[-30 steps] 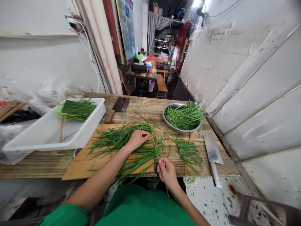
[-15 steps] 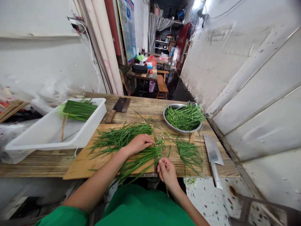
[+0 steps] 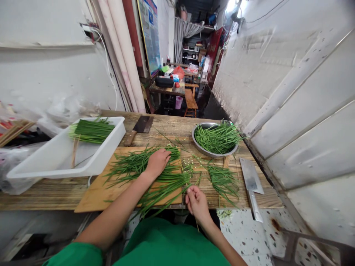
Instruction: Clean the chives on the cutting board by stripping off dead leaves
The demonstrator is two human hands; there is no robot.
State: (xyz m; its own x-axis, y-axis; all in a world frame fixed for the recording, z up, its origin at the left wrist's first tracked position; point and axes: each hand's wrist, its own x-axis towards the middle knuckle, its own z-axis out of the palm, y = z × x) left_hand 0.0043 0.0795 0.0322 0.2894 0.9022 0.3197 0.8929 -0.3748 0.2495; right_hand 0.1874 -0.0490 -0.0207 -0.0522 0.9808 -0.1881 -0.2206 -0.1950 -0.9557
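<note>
My left hand [image 3: 158,162] lies over the far pile of green chives [image 3: 133,162] on the wooden cutting board [image 3: 111,192]; its fingers are bent together onto the stalks near their cut ends. How many stalks they grip is hidden. My right hand [image 3: 197,201] is closed in a pinch at the table's front edge, around a thin wooden skewer [image 3: 198,226] whose lower end sticks out below. Just above that hand, a nearer bunch of chives [image 3: 169,184] lies with its cut ends by the skewer's upper part and its leaves hanging over the edge.
Right of my hands lie another chive bunch [image 3: 222,181], a metal bowl [image 3: 203,150] heaped with chives and a steel cleaver [image 3: 251,177], its handle past the table edge. A wooden-handled cleaver [image 3: 142,124] and a white tray [image 3: 52,171] holding chives are at left.
My left hand has moved away from the cut ends of the nearer bunch, up and left onto the far chive pile. My right hand stays in place with the skewer.
</note>
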